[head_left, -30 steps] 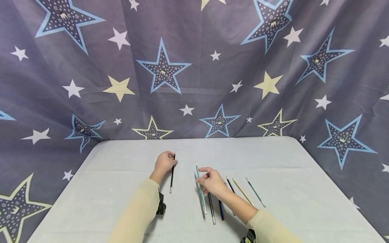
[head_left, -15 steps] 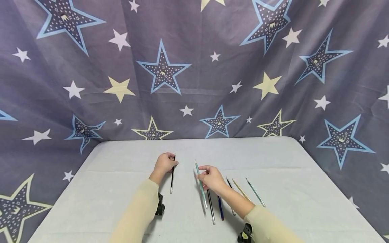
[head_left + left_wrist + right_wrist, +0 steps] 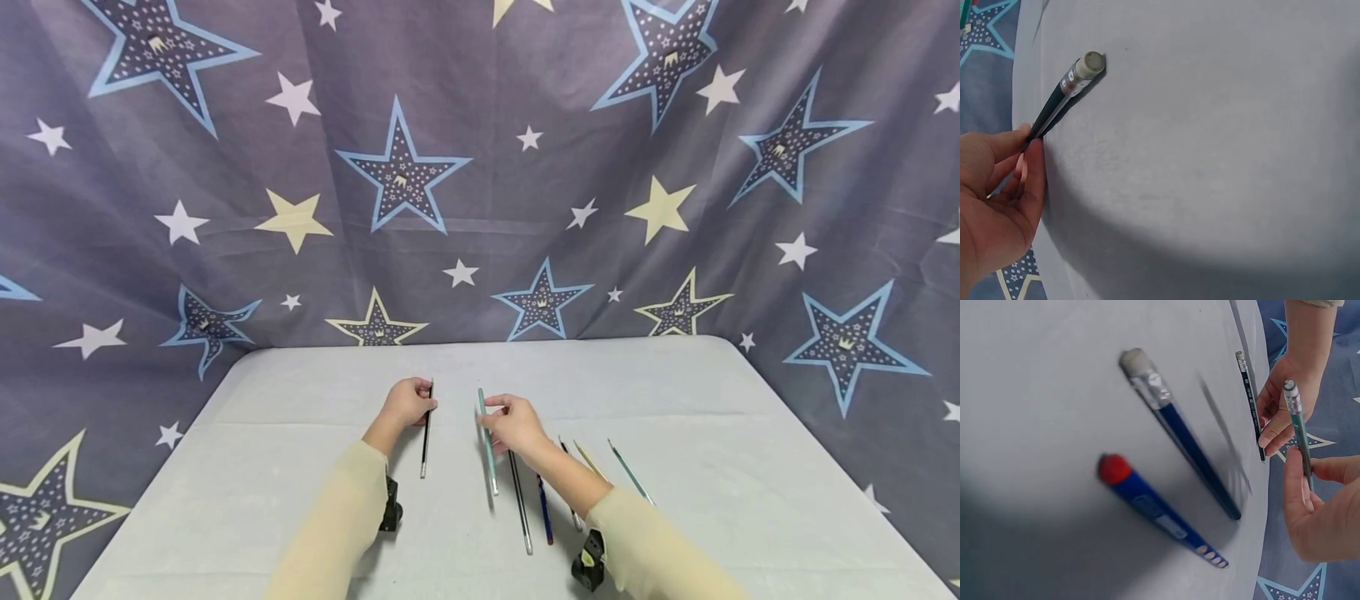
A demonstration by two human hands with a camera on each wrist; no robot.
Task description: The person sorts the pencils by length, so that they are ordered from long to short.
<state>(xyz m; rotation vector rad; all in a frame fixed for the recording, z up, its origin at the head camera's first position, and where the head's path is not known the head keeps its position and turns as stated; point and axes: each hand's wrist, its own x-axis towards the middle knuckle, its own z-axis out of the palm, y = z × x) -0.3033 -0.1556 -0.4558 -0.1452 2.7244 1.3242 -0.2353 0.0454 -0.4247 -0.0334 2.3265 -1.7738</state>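
Observation:
In the head view my left hand (image 3: 405,404) pinches a black pencil (image 3: 426,442) near its tip, and the eraser end points toward me. The left wrist view shows the same black pencil (image 3: 1054,109) between thumb and fingers, its pale eraser close over the cloth. My right hand (image 3: 517,423) pinches a green pencil (image 3: 487,454) between thumb and fingers, to the right of the black one. This green pencil (image 3: 1299,422) is raised, with its shadow on the cloth below. The right wrist view also catches my left hand (image 3: 1291,394) beyond it.
Under and beside my right arm lie a dark pencil (image 3: 520,504), a blue pencil (image 3: 544,512) with a red end, another black pencil (image 3: 565,450), a yellow pencil (image 3: 591,458) and a second green pencil (image 3: 630,471). A star-patterned curtain (image 3: 480,208) hangs behind the white-covered table (image 3: 300,383).
My right hand has moved away from me and slightly left, carrying the green pencil toward the black one. My left hand has stayed almost in place with its black pencil.

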